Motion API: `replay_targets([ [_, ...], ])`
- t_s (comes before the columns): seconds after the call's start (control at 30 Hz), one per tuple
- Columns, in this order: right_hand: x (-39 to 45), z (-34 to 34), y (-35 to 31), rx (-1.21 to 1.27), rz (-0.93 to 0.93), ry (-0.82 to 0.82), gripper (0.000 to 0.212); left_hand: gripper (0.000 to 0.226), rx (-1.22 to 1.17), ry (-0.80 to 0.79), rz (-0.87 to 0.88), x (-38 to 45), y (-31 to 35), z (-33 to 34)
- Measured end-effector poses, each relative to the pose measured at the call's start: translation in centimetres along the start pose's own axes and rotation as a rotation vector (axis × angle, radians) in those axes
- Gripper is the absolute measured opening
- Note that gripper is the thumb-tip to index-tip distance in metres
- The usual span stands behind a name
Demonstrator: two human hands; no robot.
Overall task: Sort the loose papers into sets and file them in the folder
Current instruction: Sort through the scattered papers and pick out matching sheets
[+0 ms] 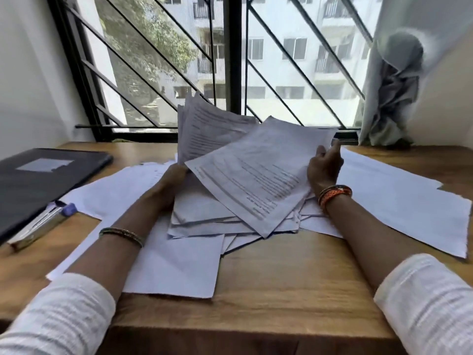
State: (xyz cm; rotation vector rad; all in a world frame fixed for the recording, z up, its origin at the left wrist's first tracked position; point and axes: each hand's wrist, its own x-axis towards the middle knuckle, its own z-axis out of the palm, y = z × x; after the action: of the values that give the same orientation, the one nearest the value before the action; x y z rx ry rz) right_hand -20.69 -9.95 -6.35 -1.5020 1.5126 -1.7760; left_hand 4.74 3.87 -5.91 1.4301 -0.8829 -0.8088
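A bunch of papers point(204, 134) is held up in the middle of the frame by the left hand point(172, 182). One sheet point(258, 172) is pinched by the right hand point(323, 168). With so loose a grip, pages could be dropped and mixed again. The folder point(43, 180) lies shut at the left on the surface point(281, 278).

A matt wooden table point(281, 283) with visible grain. On it, thin white printed paper sheets point(256, 175), slightly creased. At the table's left, a dark folder point(38, 185) with a faint sheen, beside a glossy pen point(43, 224). Behind the table, black metal bars point(231, 60) and crumpled grey cloth curtain point(394, 98).
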Motion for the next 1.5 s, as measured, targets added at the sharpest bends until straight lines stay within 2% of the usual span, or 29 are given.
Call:
replay_targets([
  [0.13, 1.6, 0.9, -0.3, 0.067, -0.028, 0.104, 0.031, 0.023, -0.087, -0.023, -0.042, 2.8, 0.7, -0.3],
  [0.23, 3.9, 2.5, -0.1, 0.081, -0.009, 0.112, 0.044, 0.021, -0.035, -0.002, 0.029, 6.7, 2.5, 0.4],
  [0.3, 4.4, 3.0, 0.0, 0.062, 0.027, 0.072, 0.055, 0.02, 0.027, 0.04, 0.071, 8.3, 3.4, 0.7],
  [0.4, 4.6, 2.8, -1.2, 0.041, -0.02, -0.026, 0.07, 0.018, -0.011, 0.025, 0.077, 8.8, 3.5, 0.9],
  [0.57, 3.9, 3.0, -2.3, 0.137, -0.098, -0.026, 0.08, 0.029, -0.016, 0.022, 0.096, 8.5, 1.6, 2.6],
  [0.63, 2.8, 3.1, -2.1, 0.065, -0.089, -0.12, 0.09, 0.028, 0.01, 0.072, 0.115, 8.5, 1.1, 2.9],
  [0.7, 1.9, 3.2, -1.6, -0.29, -0.168, -0.214, 0.104, 0.032, -0.014, 0.141, 0.117, 8.8, 0.5, 2.6],
  [0.77, 1.4, 3.3, -1.8, -0.638, -0.401, -0.229, 0.105, 0.036, -0.005, 0.149, 0.112, 9.1, 0.0, 2.1],
  [0.8, 1.3, 3.5, -2.6, -0.698, -0.545, -0.231, 0.101, 0.036, 0.001, 0.132, 0.111, 9.1, -0.1, 1.9],
  [0.87, 1.5, 4.3, -4.3, -0.699, -0.768, -0.344, 0.094, 0.037, 0.016, 0.086, 0.099, 9.2, -0.6, 1.7],
  [0.97, 2.0, 6.4, -7.0, -0.735, -0.918, -0.683, 0.102, 0.033, 0.007, -0.007, 0.107, 9.7, -0.7, 1.2],
  [1.07, 2.6, 8.7, -8.1, -0.825, -0.912, -0.856, 0.114, 0.011, 0.014, -0.085, 0.127, 10.2, -0.5, 0.4],
  [1.13, 2.5, 9.4, -8.1, -0.822, -0.87, -0.912, 0.116, 0.016, 0.067, -0.108, 0.142, 10.0, -0.5, -0.1],
  [1.2, 2.4, 9.2, -8.2, -0.804, -0.827, -0.95, 0.102, 0.026, 0.119, -0.129, 0.143, 9.4, -0.2, -0.3],
  [1.27, 2.2, 8.5, -8.1, -0.818, -0.852, -0.907, 0.078, 0.019, 0.111, -0.137, 0.139, 8.8, 0.3, -0.5],
  [1.33, 2.4, 7.1, -8.2, -0.875, -0.886, -0.788, 0.06, 0.008, 0.064, -0.114, 0.143, 8.9, 0.7, -0.5],
  [1.43, 3.5, 3.6, -8.4, -0.819, -0.995, -0.408, 0.029, 0.019, 0.021, -0.06, 0.155, 9.0, 1.4, -0.4],
  [1.5, 4.0, 0.4, -8.7, -0.771, -1.107, -0.169, 0.026, 0.028, 0.035, -0.011, 0.176, 9.2, 1.8, -0.3],
])
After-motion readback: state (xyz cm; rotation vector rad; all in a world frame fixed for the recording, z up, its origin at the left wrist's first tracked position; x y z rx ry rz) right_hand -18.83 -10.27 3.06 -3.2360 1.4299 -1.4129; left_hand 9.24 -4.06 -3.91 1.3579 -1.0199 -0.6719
